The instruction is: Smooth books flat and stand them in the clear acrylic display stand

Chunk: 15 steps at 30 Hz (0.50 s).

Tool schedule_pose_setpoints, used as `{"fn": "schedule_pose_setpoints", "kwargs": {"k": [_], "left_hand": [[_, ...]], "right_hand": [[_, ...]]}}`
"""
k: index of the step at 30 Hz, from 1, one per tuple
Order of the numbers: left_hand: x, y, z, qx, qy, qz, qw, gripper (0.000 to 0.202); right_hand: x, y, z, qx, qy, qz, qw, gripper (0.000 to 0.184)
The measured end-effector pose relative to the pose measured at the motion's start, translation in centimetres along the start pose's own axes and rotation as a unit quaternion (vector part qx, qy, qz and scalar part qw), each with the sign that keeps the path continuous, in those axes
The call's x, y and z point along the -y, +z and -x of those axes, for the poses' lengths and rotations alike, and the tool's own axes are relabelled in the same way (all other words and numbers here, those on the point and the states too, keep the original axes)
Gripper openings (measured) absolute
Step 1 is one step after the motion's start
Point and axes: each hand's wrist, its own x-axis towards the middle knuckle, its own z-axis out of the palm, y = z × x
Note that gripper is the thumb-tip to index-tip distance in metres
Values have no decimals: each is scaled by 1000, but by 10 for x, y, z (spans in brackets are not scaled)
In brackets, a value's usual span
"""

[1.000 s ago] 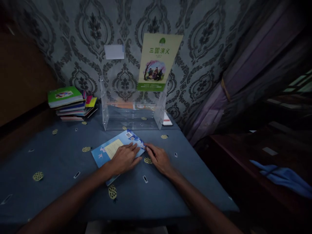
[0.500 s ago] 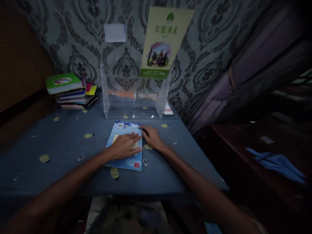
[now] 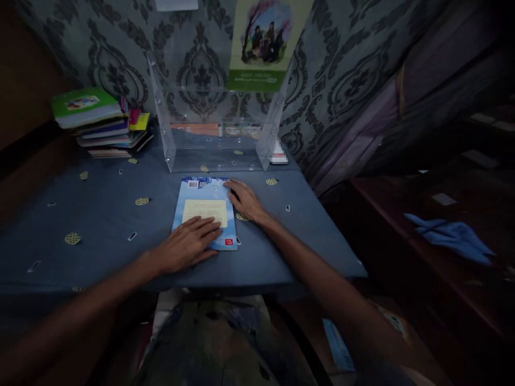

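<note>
Book point(image 3: 206, 213) lying back from tabletop point(image 3: 104, 214) front edge; I'm seemingly steadying it, left hand point(image 3: 191, 241) spread, right hand point(image 3: 244, 199) at far corner, pinch unclear; lifting would need edge grip.

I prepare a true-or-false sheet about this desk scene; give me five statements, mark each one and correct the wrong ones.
1. The left hand rests on the blue book. True.
2. The blue book lies open. False: it is closed.
3. A green book tops the stack of books. True.
4. The clear stand is left of that stack. False: it is to the right.
5. The right hand is at the blue book's far right corner. True.
</note>
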Motion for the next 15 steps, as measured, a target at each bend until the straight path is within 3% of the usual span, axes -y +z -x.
{"fn": "schedule_pose_setpoints", "kwargs": {"k": [6, 15], "left_hand": [[-5, 1, -2, -43, 15, 4, 999, 39], [-7, -3, -1, -43, 6, 13, 999, 37]], "right_hand": [[24, -6, 23, 0, 4, -21, 1000, 37], [52, -22, 56, -1, 30, -128, 991, 35]]}}
